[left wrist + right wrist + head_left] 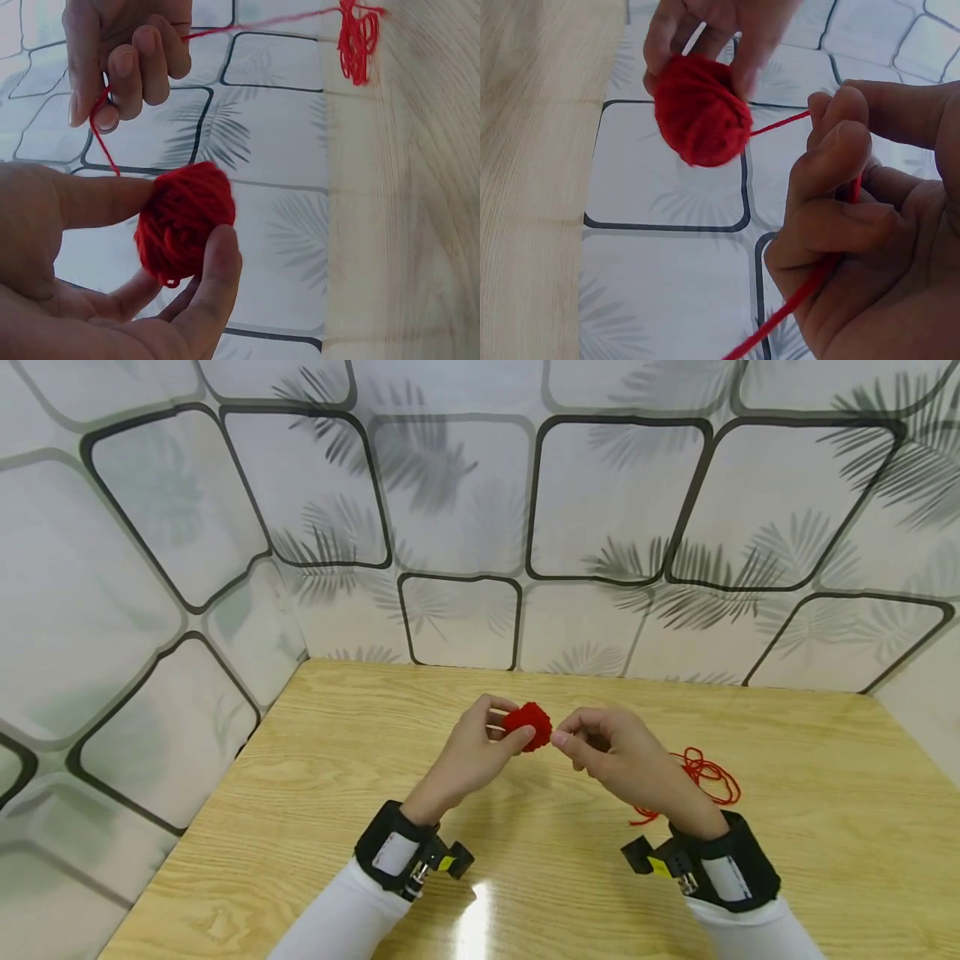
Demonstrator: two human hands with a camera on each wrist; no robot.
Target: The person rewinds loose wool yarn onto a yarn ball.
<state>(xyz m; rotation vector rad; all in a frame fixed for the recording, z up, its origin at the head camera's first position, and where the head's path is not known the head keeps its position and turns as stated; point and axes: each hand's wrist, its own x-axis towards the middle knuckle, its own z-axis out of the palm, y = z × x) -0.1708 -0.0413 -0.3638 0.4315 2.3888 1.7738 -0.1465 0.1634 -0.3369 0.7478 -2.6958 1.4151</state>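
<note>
With the fingers of my left hand [472,745] I grip a ball of red yarn [531,725] above the bench [375,710], my thumb pressed against its side. My right hand [628,758], just beside it, pinches the short strand [780,122] leading from the ball, and the yarn runs on through those curled fingers. Past my right wrist, partly hidden behind it, loose red loops [712,775] lie on the bench.
</note>
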